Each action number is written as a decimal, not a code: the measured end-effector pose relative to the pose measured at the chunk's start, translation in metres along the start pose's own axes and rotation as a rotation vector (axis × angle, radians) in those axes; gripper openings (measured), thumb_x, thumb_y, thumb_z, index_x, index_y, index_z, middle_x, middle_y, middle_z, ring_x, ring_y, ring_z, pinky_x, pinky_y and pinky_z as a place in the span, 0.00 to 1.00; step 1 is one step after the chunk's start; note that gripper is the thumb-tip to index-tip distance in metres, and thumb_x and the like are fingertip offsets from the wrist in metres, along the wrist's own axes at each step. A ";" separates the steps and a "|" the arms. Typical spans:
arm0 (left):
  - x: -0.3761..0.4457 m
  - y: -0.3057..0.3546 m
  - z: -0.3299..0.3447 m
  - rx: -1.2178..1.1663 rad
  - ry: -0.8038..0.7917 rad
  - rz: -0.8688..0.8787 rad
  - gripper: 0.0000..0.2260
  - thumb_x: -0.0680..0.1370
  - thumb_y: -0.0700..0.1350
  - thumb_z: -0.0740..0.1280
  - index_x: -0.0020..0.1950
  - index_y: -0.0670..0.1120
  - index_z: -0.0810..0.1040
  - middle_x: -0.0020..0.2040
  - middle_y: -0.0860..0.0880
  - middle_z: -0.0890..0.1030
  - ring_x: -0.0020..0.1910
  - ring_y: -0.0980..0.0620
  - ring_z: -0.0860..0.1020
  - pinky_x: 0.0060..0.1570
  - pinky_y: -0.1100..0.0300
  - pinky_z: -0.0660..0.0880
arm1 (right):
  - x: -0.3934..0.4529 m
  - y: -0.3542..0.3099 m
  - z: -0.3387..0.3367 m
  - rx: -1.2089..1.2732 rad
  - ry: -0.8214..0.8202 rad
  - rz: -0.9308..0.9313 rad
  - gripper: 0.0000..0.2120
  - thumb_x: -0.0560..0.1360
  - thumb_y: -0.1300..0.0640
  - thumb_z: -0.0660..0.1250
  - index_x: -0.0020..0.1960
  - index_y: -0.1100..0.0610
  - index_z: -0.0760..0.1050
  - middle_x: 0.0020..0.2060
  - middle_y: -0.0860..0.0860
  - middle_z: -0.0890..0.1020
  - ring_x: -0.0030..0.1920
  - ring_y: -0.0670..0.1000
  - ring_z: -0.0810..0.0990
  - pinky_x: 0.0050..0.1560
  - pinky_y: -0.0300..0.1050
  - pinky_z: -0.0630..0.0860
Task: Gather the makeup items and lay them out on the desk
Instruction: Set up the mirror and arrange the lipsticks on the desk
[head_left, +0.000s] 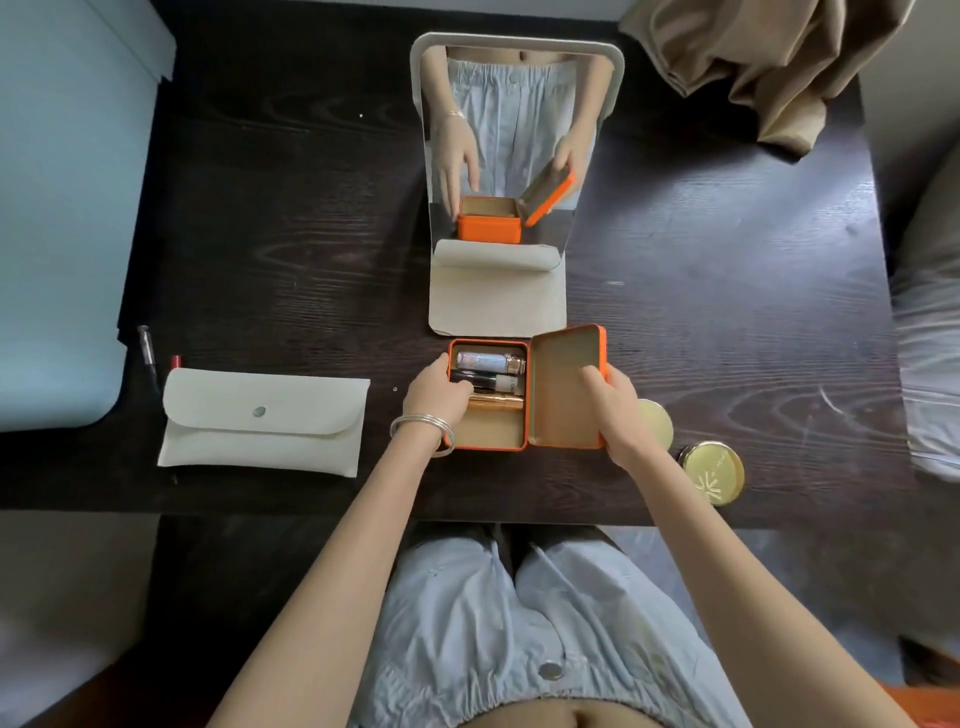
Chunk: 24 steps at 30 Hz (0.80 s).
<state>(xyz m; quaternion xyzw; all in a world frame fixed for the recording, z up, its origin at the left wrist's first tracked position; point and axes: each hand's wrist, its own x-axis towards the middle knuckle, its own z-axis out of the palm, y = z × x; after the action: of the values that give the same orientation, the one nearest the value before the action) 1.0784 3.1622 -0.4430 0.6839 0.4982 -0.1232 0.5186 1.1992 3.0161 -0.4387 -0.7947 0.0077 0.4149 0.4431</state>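
We hold the orange tin (488, 446) open on the desk (701, 312). Our left hand (439, 389) curls over its left edge, fingertips on the tubes (491, 362) inside. Our right hand (613, 405) pinches the raised lid (563, 389); a gold compact (714, 470) lies just right of that hand.

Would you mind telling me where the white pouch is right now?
In the head view, the white pouch lies flat and closed on the desk, left of the orange tin, with two pens just beyond its far-left corner.
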 end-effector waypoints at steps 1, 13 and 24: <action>0.000 0.000 0.002 0.057 0.044 0.015 0.16 0.77 0.39 0.62 0.65 0.46 0.71 0.61 0.45 0.77 0.59 0.47 0.75 0.54 0.56 0.70 | 0.006 0.002 -0.004 -0.091 0.073 -0.038 0.06 0.75 0.55 0.58 0.41 0.56 0.69 0.35 0.50 0.73 0.36 0.49 0.70 0.37 0.42 0.69; -0.008 0.005 0.033 0.797 0.296 0.432 0.22 0.73 0.40 0.67 0.66 0.49 0.68 0.66 0.49 0.67 0.65 0.47 0.64 0.59 0.58 0.66 | 0.016 0.002 0.001 -0.481 0.148 -0.056 0.31 0.75 0.64 0.62 0.75 0.63 0.55 0.66 0.60 0.70 0.67 0.60 0.68 0.63 0.50 0.67; 0.010 0.007 0.037 1.078 0.220 0.434 0.26 0.69 0.45 0.71 0.63 0.47 0.65 0.60 0.46 0.70 0.59 0.46 0.68 0.56 0.54 0.65 | -0.028 0.014 0.027 -0.532 0.150 -0.393 0.16 0.72 0.69 0.62 0.58 0.59 0.75 0.59 0.55 0.73 0.62 0.54 0.68 0.63 0.45 0.68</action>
<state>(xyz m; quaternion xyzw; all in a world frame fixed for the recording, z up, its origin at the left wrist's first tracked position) 1.1017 3.1378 -0.4616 0.9459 0.2650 -0.1786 0.0564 1.1583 3.0167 -0.4367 -0.8970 -0.2218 0.2493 0.2898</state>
